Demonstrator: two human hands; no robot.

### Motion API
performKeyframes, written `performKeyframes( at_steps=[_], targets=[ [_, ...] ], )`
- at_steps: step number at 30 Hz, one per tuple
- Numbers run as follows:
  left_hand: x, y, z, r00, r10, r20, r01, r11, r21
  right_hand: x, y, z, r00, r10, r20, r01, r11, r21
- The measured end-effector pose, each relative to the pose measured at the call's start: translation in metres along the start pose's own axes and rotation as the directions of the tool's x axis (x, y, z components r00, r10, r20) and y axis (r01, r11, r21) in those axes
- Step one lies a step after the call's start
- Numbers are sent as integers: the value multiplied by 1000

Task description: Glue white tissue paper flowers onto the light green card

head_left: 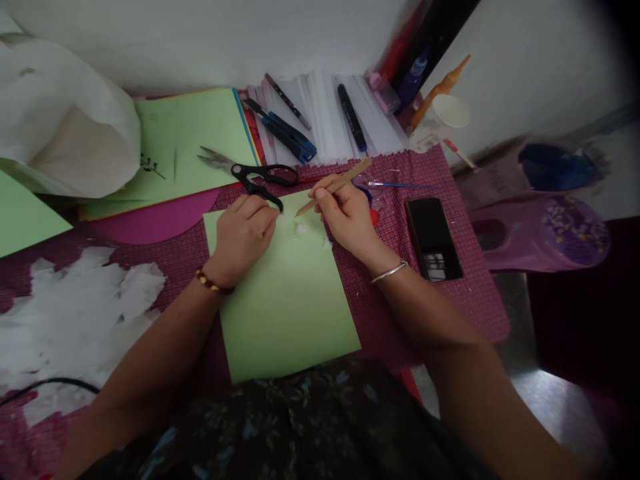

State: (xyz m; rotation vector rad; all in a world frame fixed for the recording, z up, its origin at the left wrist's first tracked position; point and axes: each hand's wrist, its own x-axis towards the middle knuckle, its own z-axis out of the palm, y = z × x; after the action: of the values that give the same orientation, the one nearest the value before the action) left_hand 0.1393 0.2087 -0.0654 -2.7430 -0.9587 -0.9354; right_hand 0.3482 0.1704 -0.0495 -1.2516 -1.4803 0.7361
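A light green sheet of paper point(285, 300) lies at a slant in front of me on the checked cloth. My right hand point(347, 217) grips a flat wooden stick point(345, 179), its narrow tip pointing down and left at the sheet's upper part. Beneath that tip are small whitish patches point(301, 230), perhaps glue. My left hand point(245, 230) rests on the sheet's upper left, its fingers curled together. Whatever they may hold is hidden; a tiny white bit shows by the fingertips. Just beyond it lie black-handled scissors point(255, 175), open-bladed, one handle loop reaching the left fingers.
A cutter knife point(287, 135), a pen point(289, 101) and a black marker point(351, 118) lie on white sheets at the back. A phone point(434, 239) lies right, near the table edge. Torn white paper point(75, 320) spreads left, below a large white paper form point(65, 120).
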Motion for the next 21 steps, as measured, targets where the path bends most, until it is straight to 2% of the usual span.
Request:
performKeyframes(
  at_steps=[3,5,8,12,15,21],
  targets=[
    [7,1,4,990,-102,-92,104,995,12,2,4,-1,1000,-10,-19,10,1000,15],
    [10,4,7,986,-113,-121,120,992,50,3,6,-3,999,-11,-38,12,999,35],
    [11,11,8,999,-18,-37,21,997,76,5,7,-5,998,-5,-67,8,999,53],
    [2,19,4,988,112,109,-110,994,-29,5,7,-7,998,-18,-67,22,997,68],
    [-5,20,0,980,129,153,-118,990,-79,4,4,-6,999,-14,-44,17,998,55],
    [-7,17,-2,972,148,183,-138,988,-69,1,-3,-1,999,0,35,-1,1000,26]
  ],
)
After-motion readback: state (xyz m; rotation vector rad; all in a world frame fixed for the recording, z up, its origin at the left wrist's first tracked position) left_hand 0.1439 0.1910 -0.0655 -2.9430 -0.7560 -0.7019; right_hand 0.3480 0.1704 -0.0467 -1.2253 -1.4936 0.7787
